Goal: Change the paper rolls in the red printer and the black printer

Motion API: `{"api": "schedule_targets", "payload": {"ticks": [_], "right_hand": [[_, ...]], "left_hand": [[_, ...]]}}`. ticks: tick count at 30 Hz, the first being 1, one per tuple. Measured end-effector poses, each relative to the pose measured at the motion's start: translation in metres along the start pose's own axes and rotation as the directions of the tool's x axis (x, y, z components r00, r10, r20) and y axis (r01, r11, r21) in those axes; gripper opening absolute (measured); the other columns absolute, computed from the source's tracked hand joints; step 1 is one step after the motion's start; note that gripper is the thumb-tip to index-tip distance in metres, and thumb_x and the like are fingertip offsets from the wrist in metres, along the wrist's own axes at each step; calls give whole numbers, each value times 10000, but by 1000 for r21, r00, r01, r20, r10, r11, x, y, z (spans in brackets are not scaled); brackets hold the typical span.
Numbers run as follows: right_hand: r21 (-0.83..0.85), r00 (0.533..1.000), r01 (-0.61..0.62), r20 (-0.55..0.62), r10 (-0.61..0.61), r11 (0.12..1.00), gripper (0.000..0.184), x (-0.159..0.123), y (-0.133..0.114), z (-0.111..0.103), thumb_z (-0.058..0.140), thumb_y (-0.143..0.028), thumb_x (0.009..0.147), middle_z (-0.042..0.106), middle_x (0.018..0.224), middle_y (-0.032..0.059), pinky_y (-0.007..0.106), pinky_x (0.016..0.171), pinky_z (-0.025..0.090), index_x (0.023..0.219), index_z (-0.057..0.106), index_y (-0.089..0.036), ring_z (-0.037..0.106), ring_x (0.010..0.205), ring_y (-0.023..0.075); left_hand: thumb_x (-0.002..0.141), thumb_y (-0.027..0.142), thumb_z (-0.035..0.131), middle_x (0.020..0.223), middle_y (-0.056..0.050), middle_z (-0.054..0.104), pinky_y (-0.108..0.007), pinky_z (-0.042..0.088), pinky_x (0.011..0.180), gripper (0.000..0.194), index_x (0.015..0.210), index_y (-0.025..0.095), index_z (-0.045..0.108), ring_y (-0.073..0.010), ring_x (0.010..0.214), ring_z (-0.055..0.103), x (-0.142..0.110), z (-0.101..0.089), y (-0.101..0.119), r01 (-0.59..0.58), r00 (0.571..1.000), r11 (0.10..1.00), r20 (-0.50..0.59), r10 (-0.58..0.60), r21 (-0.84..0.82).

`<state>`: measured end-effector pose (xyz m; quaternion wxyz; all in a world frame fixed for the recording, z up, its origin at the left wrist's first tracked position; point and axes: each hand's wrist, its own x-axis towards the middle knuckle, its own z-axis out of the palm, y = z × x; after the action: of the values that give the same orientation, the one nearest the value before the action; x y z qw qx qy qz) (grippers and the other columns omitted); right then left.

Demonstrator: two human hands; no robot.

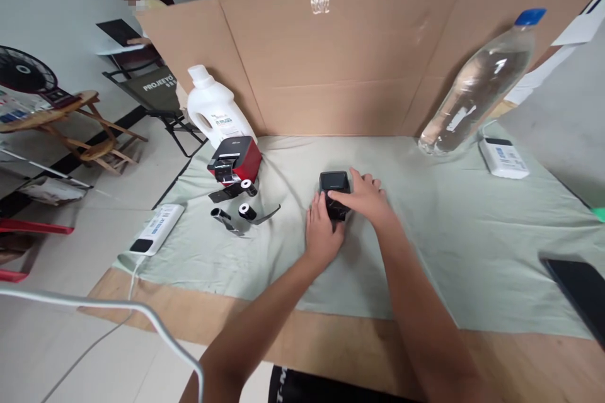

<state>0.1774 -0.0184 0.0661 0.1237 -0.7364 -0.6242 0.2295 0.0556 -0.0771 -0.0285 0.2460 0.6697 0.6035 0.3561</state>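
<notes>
A small black boxy device with a glossy, screen-like top panel stands on the cloth in the middle of the table. My left hand is closed against its near left side. From the right, my right hand grips it, thumb across the front and the other fingers curled at the far right. Both hands cover much of its lower part, so I cannot tell its exact kind. To the left sits a red and black label printer with a black strip at its front. Several small black rolls with loose tails lie before it.
A white jug and a tilted water bottle stand by the cardboard wall. White power banks lie left and right. A dark phone rests at the right edge. A white cable crosses the lower left.
</notes>
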Motion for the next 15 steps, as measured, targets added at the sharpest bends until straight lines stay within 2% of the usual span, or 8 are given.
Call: {"api": "schedule_targets", "payload": {"ticks": [3, 7, 10, 12, 13, 14, 15], "right_hand": [[67, 998, 25, 56, -29, 997, 662, -4, 5, -14, 581, -633, 842, 542, 1380, 152, 518, 1084, 335, 1390, 553, -264, 419, 1327, 396], [114, 991, 57, 115, -70, 992, 577, -7, 6, -20, 548, -613, 869, 626, 1332, 104, 498, 1099, 327, 1332, 620, -276, 462, 1322, 358], [170, 988, 116, 84, -132, 979, 464, -10, 6, -27, 566, -569, 879, 694, 1236, 71, 512, 1089, 343, 1222, 692, -282, 558, 1236, 329], [254, 978, 210, -39, -207, 944, 359, -16, 7, -40, 580, -512, 891, 728, 1135, 49, 497, 1052, 396, 1118, 733, -279, 628, 1127, 289], [303, 957, 284, -147, -250, 910, 315, -21, 9, -48, 587, -480, 896, 737, 1083, 43, 479, 1024, 430, 1072, 745, -271, 650, 1076, 270], [348, 917, 373, -283, -283, 860, 282, -27, 11, -58, 591, -449, 904, 738, 1048, 41, 460, 996, 460, 1043, 750, -261, 662, 1042, 255], [373, 857, 466, -418, -303, 802, 267, -34, 14, -69, 582, -424, 921, 734, 1043, 42, 444, 975, 484, 1045, 747, -255, 666, 1037, 245]], "left_hand": [[846, 192, 541, 1672, -158, 288, -524, 218, 1293, 853, 1615, 162, 173, -317, 1569, 241, 1, -2, 2, -1, 1000, 1000, 5, 1, 3], [848, 191, 553, 1664, -152, 303, -519, 254, 1286, 845, 1609, 175, 186, -318, 1556, 274, 2, -1, 0, -3, 1000, 1000, -7, 3, -3], [862, 204, 571, 1651, -163, 318, -548, 234, 1286, 811, 1591, 179, 219, -336, 1560, 255, 0, 2, -4, -31, 999, 999, -42, 30, -25], [901, 231, 568, 1626, -175, 353, -572, 213, 1283, 720, 1558, 179, 279, -347, 1561, 242, -1, 3, -5, -100, 990, 993, -105, 92, -68], [933, 254, 554, 1601, -180, 384, -573, 221, 1278, 642, 1528, 181, 325, -343, 1552, 260, 0, 2, -4, -149, 979, 983, -154, 132, -104], [967, 281, 531, 1563, -181, 427, -563, 247, 1267, 550, 1487, 186, 379, -331, 1531, 304, 2, -1, -1, -203, 961, 968, -218, 169, -146], [995, 313, 510, 1503, -178, 483, -545, 293, 1246, 462, 1434, 193, 436, -313, 1488, 375, 5, -6, 4, -263, 934, 947, -297, 201, -186]]}}
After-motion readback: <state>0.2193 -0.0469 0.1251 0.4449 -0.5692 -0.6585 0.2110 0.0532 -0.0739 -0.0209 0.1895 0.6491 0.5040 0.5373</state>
